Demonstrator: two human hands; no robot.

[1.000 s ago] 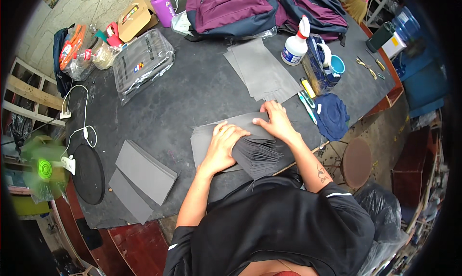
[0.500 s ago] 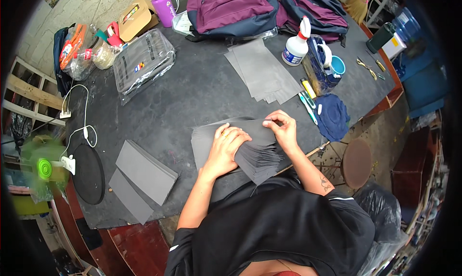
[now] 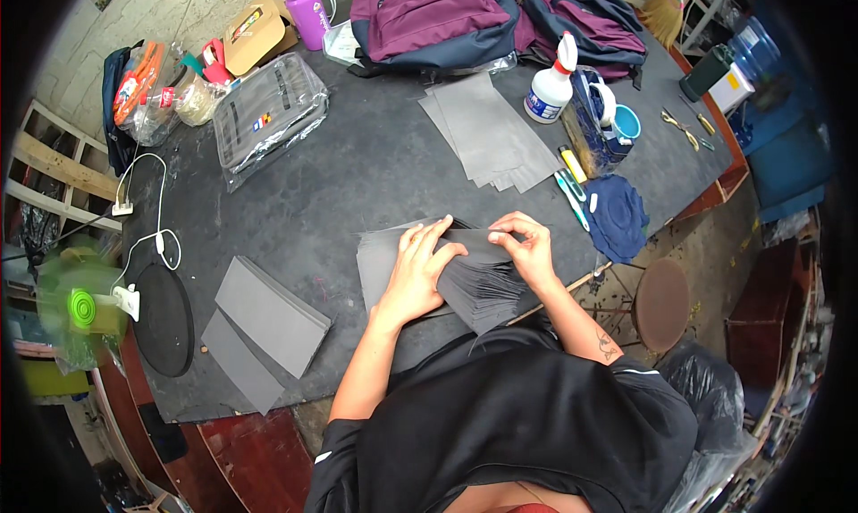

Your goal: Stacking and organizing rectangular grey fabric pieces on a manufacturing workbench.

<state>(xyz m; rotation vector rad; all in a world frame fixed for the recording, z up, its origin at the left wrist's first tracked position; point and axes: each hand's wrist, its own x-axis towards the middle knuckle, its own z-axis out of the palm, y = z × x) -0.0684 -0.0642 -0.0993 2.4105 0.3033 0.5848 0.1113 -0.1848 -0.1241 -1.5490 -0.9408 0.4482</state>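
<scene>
A thick stack of dark grey sheets (image 3: 483, 297), thin and cloth-like, lies at the table's near edge. Its lower right corner is fanned out into many layers. My left hand (image 3: 414, 276) rests on the left part of the stack, fingers stretched and the thumb spread away over the sheets. At the upper right corner, my right hand (image 3: 531, 247) pinches the edge of the top grey sheet between thumb and fingers. A neat pile of grey strips (image 3: 273, 316) sits to the left, with a looser strip (image 3: 241, 363) beside it.
Several loose grey sheets (image 3: 487, 133) lie farther off. Around them are a spray bottle (image 3: 548, 88), a blue cloth (image 3: 617, 218), a yellow marker (image 3: 573, 164) and purple backpacks (image 3: 438, 21). A plastic-wrapped case (image 3: 271, 120) and a small green fan (image 3: 82, 310) stand left.
My left hand has shifted slightly up the stack, and its fingers and thumb have spread wider. My right hand keeps its pinch at the corner, nearly in place.
</scene>
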